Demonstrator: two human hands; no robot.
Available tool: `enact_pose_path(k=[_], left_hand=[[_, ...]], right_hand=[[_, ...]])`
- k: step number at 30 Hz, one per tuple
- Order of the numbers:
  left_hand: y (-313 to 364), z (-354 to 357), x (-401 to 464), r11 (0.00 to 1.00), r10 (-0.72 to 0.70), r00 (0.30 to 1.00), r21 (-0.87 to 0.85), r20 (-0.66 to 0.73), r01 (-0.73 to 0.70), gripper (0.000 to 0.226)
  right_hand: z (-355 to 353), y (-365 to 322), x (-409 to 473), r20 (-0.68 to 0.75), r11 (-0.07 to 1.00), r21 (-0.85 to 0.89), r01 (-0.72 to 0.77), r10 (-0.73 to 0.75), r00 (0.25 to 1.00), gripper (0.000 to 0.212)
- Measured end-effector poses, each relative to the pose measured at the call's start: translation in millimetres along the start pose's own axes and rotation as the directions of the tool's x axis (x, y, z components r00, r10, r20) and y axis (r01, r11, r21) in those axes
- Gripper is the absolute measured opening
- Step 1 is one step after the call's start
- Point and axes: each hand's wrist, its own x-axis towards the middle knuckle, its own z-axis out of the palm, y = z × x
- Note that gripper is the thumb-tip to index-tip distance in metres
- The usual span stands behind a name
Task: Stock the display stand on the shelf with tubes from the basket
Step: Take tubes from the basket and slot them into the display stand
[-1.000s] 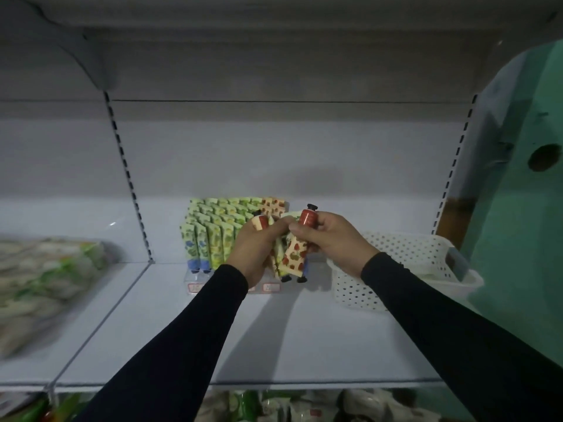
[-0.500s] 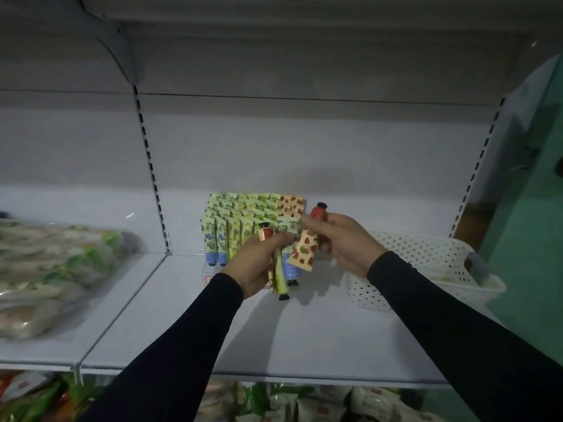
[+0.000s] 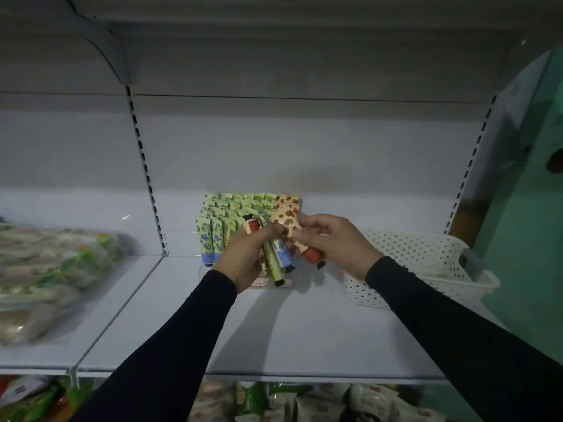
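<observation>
Left hand (image 3: 243,257) grips a bunch of soft printed tubes (image 3: 275,257); right hand (image 3: 332,242) pinches an orange-patterned tube (image 3: 300,239) before the display stand (image 3: 231,214), beside a perforated plastic basket (image 3: 405,254).

Two hands: the left hand (image 3: 243,257) grips three tubes (image 3: 275,258), the right hand (image 3: 333,243) one orange tube (image 3: 300,239); one white basket (image 3: 426,254), one display stand (image 3: 243,208)

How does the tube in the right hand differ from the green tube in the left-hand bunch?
The right hand pinches the orange spotted tube alone; the left hand grips the green tube in a bunch with others. The orange spotted tube has a red collar above its dark cap; the green tube is pale green down to its dark cap. Both point cap-down, in front of the display stand.
</observation>
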Motion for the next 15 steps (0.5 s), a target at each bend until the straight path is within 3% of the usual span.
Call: enact_pose_path(k=[2,7,11,15], left_hand=[[2,1,0,0.997,0.028,1.000,0.075,0.007,-0.028,0.014],[1,-4,0,0.968,0.058,0.998,0.244,-0.015,-0.052,0.018],[0,-16,-4,0.889,0.169,0.981,0.444,-0.091,-0.112,0.017],[-6,-40,-12,0.873,0.204,0.961,0.478,-0.187,-0.093,0.017]], right_hand=[[0,1,0,0.026,0.990,-0.133,0.052,-0.049,0.998,0.031],[-2,0,3,0.046,0.958,-0.273,0.088,-0.079,0.996,0.033],[-4,2,8,-0.035,0.970,-0.235,0.057,-0.068,0.997,0.028],[-7,8,13,-0.099,0.925,-0.372,0.079,-0.125,0.987,0.020]])
